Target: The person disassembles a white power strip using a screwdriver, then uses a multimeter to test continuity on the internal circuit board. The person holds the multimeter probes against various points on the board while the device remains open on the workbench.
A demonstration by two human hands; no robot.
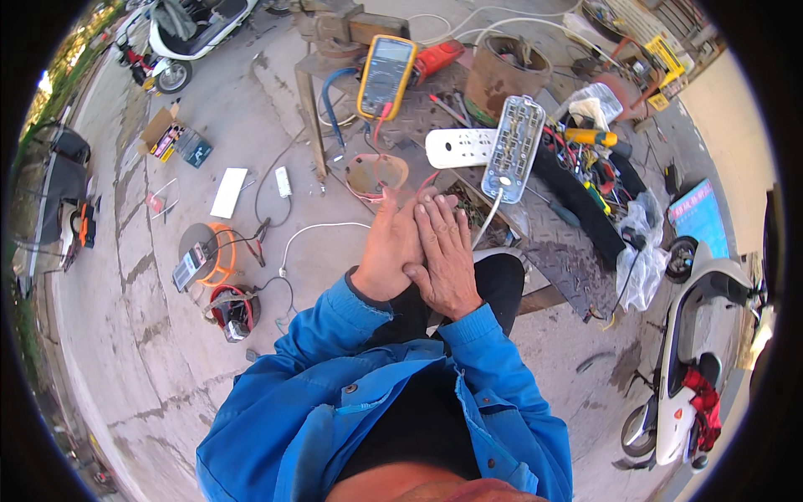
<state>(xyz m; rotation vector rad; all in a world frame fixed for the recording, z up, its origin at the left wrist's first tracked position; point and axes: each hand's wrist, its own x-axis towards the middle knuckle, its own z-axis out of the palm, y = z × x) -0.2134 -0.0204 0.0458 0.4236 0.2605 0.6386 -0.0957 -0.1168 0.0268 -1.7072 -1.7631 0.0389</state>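
My left hand [390, 258] and my right hand [445, 259] are pressed together in front of my lap. The right hand's fingers lie straight and flat across the left one. On the left hand the thumb side points forward, and its fingers are partly hidden behind the right hand. I see no object between them. Just ahead, a red test lead [378, 138] hangs from a yellow multimeter [388, 77] on the metal bench. Beyond my right hand lie an opened power strip [514, 149] with its contacts showing and a white strip cover [458, 148].
Tools and a yellow-handled tool [590, 136] fill a black tool bag [577, 201] at the right. A rusty bucket [508, 74] stands at the back. Leftward on the floor are a cardboard box [159, 132], an orange reel [222, 255] and cables. A white scooter [682, 368] stands right.
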